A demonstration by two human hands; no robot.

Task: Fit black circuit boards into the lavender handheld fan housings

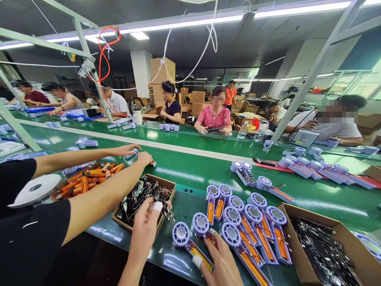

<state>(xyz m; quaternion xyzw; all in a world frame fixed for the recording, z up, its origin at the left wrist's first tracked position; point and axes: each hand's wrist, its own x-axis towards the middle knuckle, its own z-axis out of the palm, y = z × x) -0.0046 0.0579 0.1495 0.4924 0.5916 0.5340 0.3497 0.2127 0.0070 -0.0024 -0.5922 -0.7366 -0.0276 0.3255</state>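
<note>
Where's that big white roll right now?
At the left of the head view, the white roll lies just beside the orange parts, near a co-worker's dark sleeve.

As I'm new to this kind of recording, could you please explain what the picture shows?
There is no machine arm: the picture comes from a camera worn on a person's head, looking forward and down. The wearer's left hand holds one or more dark circuit boards by a cardboard box of similar pieces. The right hand is among round-headed purple units, many with orange inserts, on the green work surface. Another box of dark parts stands at right. The bare arms crossing from the left are a co-worker's, beside piled orange parts.
</note>
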